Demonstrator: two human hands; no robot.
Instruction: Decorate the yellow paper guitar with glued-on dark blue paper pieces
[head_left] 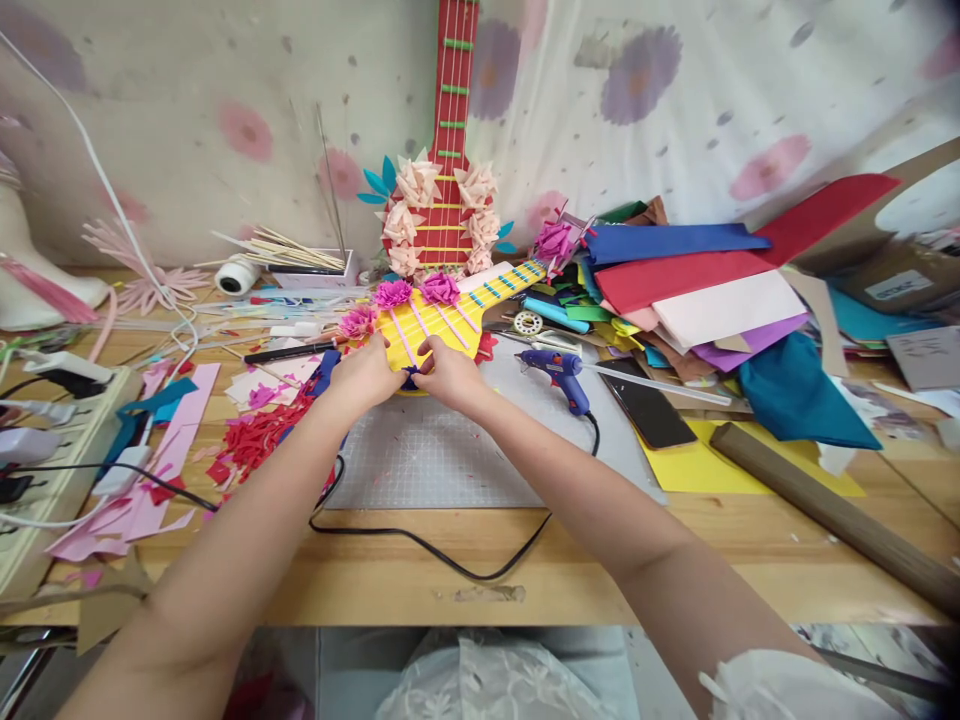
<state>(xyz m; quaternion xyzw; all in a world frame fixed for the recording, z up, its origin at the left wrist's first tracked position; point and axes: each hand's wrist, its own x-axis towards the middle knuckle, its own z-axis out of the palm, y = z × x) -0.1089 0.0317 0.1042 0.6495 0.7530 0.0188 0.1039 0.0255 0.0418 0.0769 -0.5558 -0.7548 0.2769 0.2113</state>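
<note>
Well to the left of the yellow paper guitar (433,318) I have a long cream power strip (75,455), hard plastic and full of plugs. Closer to the guitar come flat pink paper strips (184,425), then a loose heap of crinkled red shreds (259,440).

My left forearm slants up from below, bare, and my left hand (367,378) curls over the guitar's near left edge, its fingers bent inward toward a small dark blue piece (410,376) at the bottom of the body. I can't tell whether the fingertips pinch that piece or only press on it.

The guitar sits between my hands, its flat body crossed by thin pink strips and edged with frilly magenta flowers (392,293), its neck pointing up and to the right. Behind it stands a red guitar (435,222) with folded peach flowers. In front of it stretches a smooth grey gridded mat (442,465).

My right hand (455,378) mirrors the left at the guitar's near right edge, fingers bent, thumb close to the blue piece; I can't tell whether it pinches either.

Right of the guitar lie a blue plastic glue gun (562,372), a glossy black phone (652,405), stacked coloured sheets (724,308) and, farthest off, a dull brown tube (832,515).
</note>
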